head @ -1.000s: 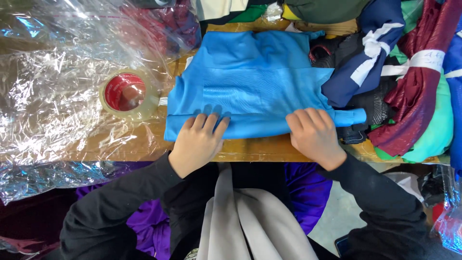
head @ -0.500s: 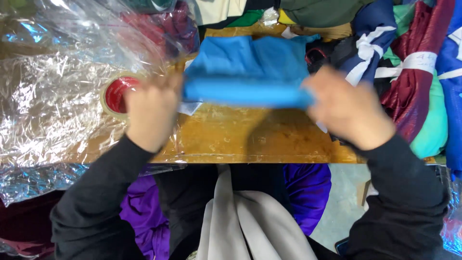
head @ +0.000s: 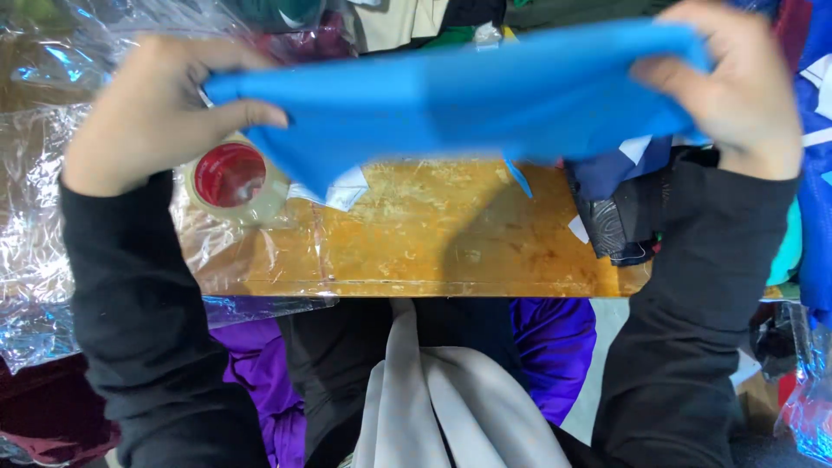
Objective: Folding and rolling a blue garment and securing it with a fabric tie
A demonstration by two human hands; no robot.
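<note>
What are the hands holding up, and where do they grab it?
Both hands hold a folded blue garment above the table. The left hand pinches its left end, and the right hand grips its right end.

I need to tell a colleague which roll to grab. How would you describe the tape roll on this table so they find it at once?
Start at the worn yellow-brown table and go to its left end, where crinkled clear plastic film is spread. The tape roll lies flat there, just below the left hand gripping the blue garment. It is the only round thing: a pale ring with a red centre.
</note>
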